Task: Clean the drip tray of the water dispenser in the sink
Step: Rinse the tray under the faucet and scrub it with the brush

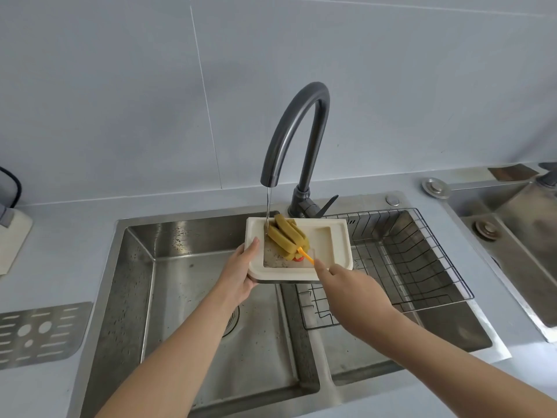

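The left hand (241, 274) grips the near-left corner of the cream drip tray (333, 245), thumb on its rim, holding it over the sink (144, 297) under the faucet (297, 146) stream, while the right hand (351, 292) closes on the orange handle of a yellow sponge brush (287, 236) pressed into the tray's recess.

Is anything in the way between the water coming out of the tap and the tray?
Nothing visible blocks it. The stream from the faucet falls straight onto the drip tray, landing just beside the yellow sponge brush. The left hand holds the tray's edge and the right hand holds the brush handle, both away from the stream.
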Demonstrator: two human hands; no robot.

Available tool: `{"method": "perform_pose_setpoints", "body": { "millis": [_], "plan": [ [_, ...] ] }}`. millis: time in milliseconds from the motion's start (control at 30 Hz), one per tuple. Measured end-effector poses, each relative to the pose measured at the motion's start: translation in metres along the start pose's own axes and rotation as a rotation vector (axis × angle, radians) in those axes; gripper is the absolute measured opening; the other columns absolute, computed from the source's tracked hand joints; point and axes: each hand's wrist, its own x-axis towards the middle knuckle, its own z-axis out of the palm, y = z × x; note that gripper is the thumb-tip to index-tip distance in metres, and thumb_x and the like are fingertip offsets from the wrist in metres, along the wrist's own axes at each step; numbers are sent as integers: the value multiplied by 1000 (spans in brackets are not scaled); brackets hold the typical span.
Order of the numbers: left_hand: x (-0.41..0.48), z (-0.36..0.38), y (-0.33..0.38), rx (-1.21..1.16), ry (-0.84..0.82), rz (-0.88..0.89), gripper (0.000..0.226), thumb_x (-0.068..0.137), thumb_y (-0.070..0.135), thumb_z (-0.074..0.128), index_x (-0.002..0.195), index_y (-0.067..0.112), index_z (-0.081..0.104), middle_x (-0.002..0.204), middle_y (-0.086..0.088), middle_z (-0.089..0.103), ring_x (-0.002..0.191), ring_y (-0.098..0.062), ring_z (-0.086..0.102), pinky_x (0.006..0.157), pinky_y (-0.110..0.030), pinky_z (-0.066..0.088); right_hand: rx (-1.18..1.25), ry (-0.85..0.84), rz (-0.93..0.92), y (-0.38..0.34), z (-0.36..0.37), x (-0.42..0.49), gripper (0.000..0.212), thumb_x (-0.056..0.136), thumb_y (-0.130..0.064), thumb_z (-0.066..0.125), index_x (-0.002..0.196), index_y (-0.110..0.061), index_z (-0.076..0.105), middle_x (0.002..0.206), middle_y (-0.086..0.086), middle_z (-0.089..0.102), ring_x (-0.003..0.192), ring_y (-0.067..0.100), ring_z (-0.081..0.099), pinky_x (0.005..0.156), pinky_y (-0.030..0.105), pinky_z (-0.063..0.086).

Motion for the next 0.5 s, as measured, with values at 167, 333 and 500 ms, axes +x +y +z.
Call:
{"method": "perform_pose_setpoints", "body": {
  "millis": [167, 333, 500],
  "plan": [
    [1, -6, 6, 12, -20, 5, 17, 86, 30, 55, 102, 22, 57, 102, -7, 63, 95, -24, 61, 70, -40, 51, 65, -7, -79, 5, -10, 11, 66, 83, 4, 38, 143, -15, 18, 87, 8, 50, 69, 22, 41, 56, 31, 35],
    [2, -18, 15, 47, -95, 43, 29, 89, 34, 49, 114, 20, 56, 112, -8, 63, 105, -26, 59, 87, -47, 49, 23, -10, -186, 14, -25, 20, 68, 81, 4, 39, 142, -18, 22, 94, 6, 53, 76, 25, 50, 59, 32, 38],
    [4, -31, 21, 58, -98, 69, 46, 85, 36, 51, 126, 15, 50, 126, -12, 56, 119, -28, 51, 101, -53, 40, -2, -25, -277, 17, -35, 31, 66, 81, 5, 40, 140, -22, 30, 103, 5, 59, 92, 27, 59, 61, 32, 42]
  ]
}}
